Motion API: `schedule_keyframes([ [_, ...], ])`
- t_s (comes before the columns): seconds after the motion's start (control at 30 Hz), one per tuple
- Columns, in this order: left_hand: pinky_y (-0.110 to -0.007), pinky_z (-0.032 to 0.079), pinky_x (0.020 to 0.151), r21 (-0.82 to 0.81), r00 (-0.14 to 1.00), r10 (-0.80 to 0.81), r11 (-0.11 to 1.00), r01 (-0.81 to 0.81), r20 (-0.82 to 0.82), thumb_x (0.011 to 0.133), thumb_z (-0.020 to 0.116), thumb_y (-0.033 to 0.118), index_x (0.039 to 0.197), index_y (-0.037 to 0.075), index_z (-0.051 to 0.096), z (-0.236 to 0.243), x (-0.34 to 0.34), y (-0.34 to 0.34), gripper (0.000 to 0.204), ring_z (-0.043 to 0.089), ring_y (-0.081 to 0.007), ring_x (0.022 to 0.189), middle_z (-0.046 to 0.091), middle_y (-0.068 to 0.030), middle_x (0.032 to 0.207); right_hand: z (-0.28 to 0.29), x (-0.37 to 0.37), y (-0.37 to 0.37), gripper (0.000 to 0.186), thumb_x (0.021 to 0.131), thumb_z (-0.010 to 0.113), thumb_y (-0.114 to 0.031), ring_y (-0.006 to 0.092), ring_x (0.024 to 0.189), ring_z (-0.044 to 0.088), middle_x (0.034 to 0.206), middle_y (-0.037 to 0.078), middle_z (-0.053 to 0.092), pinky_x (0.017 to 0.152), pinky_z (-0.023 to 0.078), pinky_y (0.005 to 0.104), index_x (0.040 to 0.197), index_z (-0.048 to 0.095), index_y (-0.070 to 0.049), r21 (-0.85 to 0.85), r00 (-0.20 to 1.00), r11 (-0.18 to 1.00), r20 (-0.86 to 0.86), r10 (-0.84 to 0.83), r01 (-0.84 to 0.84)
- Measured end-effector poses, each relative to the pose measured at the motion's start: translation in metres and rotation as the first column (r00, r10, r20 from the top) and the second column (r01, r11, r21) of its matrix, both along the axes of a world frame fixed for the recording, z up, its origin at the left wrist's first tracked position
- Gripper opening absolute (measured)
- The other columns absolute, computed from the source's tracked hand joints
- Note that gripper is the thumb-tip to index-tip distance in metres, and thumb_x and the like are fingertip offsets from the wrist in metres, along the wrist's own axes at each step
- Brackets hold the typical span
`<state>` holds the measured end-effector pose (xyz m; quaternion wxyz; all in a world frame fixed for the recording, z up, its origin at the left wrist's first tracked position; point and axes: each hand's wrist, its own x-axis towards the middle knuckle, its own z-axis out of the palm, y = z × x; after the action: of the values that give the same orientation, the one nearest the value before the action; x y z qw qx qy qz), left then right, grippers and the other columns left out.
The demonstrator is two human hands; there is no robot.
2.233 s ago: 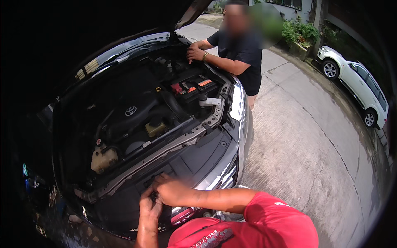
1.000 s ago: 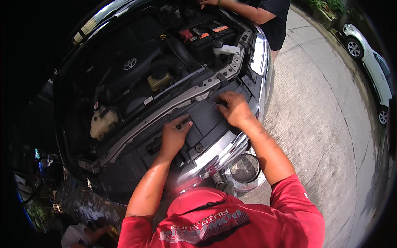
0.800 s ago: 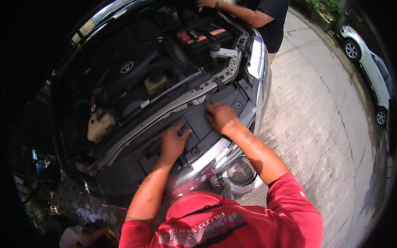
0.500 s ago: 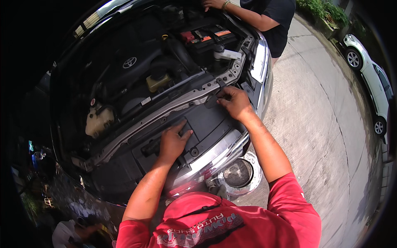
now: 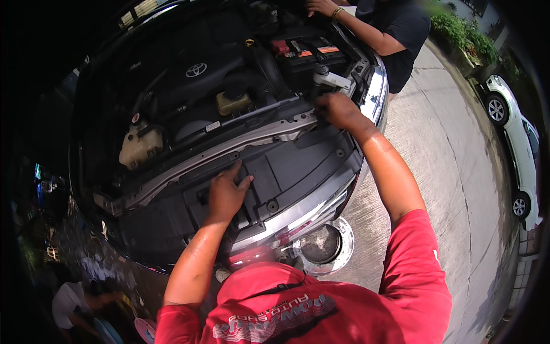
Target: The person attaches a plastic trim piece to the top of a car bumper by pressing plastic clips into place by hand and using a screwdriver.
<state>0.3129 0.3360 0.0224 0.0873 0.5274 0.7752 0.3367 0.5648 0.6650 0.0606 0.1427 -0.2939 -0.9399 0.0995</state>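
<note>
A car's open engine bay fills the upper left, with a translucent reservoir and a battery. My left hand rests on the black plastic front cover, index finger and thumb spread apart. My right hand is at the right end of the metal crossmember, near a white-and-grey fitting beside the battery. Its fingers are curled in; whatever they hold is hidden.
A person in a dark shirt leans on the far fender. Another person crouches at lower left. A round pan lies under the bumper. A white car stands along the pavement's right side, near plants.
My hands have separated from where they were together on the front cover. My right hand has moved right and up to the crossmember's end; my left has stayed lower on the cover.
</note>
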Motion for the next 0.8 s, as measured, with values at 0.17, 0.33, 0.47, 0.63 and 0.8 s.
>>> schedule_keyframes([
  [0.17,-0.045,0.057,0.076,0.044,0.999,-0.029,0.999,0.031,-0.044,0.084,0.092,0.023,0.139,0.003,0.074,-0.006,-0.001,-0.001,0.061,0.073,-0.0372,0.080,0.073,-0.0236,0.089,0.005,-0.007,0.011,0.022,0.090,0.064,-0.003,0.0360,0.080,0.079,0.089,0.021,0.078,0.082,0.062,0.0462,0.105,0.080,-0.008,-0.106,0.998,0.994,0.054,0.036,-0.030],
  [0.33,-0.044,0.057,0.078,-0.002,0.999,-0.043,0.999,0.043,-0.023,0.084,0.092,0.023,0.140,0.002,0.073,0.002,-0.003,0.001,0.063,0.074,-0.0376,0.081,0.074,-0.0245,0.092,0.009,-0.011,0.010,0.022,0.090,0.067,-0.007,0.0405,0.096,0.077,0.097,0.022,0.078,0.089,0.060,0.0495,0.106,0.081,-0.009,0.009,0.992,0.998,0.116,0.059,-0.060],
  [0.47,-0.044,0.058,0.079,0.003,0.998,-0.047,0.999,0.047,-0.042,0.084,0.092,0.023,0.140,0.002,0.072,0.003,-0.003,0.003,0.064,0.075,-0.0383,0.083,0.075,-0.0256,0.095,0.019,-0.016,0.003,0.023,0.089,0.066,-0.005,0.0423,0.104,0.076,0.102,0.023,0.078,0.093,0.060,0.0507,0.106,0.081,-0.008,0.042,0.977,0.998,0.211,0.039,-0.049],
  [0.63,-0.048,0.060,0.091,-0.086,0.998,-0.056,0.995,0.055,-0.006,0.086,0.089,0.023,0.141,0.000,0.070,0.015,0.001,0.006,0.062,0.075,-0.0436,0.105,0.076,-0.0280,0.112,0.027,-0.034,-0.010,0.021,0.089,0.066,-0.004,0.0432,0.107,0.076,0.104,0.027,0.078,0.094,0.061,0.0508,0.103,0.080,-0.001,0.127,0.923,0.992,0.378,-0.069,0.022],
  [0.8,-0.046,0.060,0.091,-0.069,0.997,-0.078,0.995,0.077,-0.004,0.087,0.088,0.022,0.141,0.001,0.070,0.023,0.001,0.000,0.061,0.076,-0.0427,0.104,0.076,-0.0281,0.112,0.019,-0.034,0.004,0.025,0.090,0.066,-0.003,0.0440,0.106,0.076,0.105,0.024,0.078,0.094,0.061,0.0514,0.111,0.079,-0.003,0.045,0.935,0.995,0.341,-0.100,0.090],
])
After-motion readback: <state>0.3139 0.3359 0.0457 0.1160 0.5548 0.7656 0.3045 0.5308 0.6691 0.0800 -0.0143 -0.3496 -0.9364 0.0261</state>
